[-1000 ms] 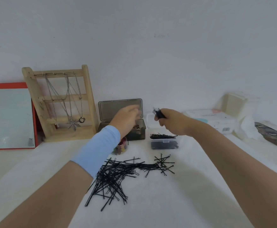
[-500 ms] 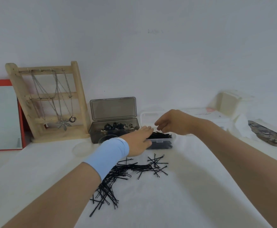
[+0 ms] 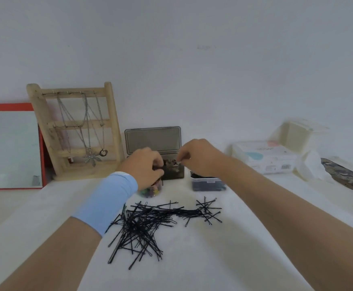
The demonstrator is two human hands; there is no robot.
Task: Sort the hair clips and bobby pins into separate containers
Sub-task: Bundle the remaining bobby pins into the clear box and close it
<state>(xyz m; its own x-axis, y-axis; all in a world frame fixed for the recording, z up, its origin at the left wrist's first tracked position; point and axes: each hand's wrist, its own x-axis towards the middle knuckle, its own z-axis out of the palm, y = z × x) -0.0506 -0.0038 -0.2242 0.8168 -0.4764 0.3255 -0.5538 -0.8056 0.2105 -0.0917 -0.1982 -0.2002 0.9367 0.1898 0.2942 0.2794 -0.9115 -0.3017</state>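
Bobby pins [image 3: 146, 225] strew the table [image 3: 192, 267]; your right hand [image 3: 198, 158] pinches a clip [image 3: 178, 163] over the box [image 3: 175, 174]; left hand [image 3: 143, 167] fingers curled, hold unclear.

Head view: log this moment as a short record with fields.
left hand: fingers curled at the dark box; whether it grips anything cannot be told
right hand: pinches a small hair clip over the dark box
dark box lid: open, upright
loose bobby pins: heap on the white table, unsorted
clear box: right of the dark box, more pins inside
small jar: coloured bits, just below the left hand
background: wooden necklace stand, mirror
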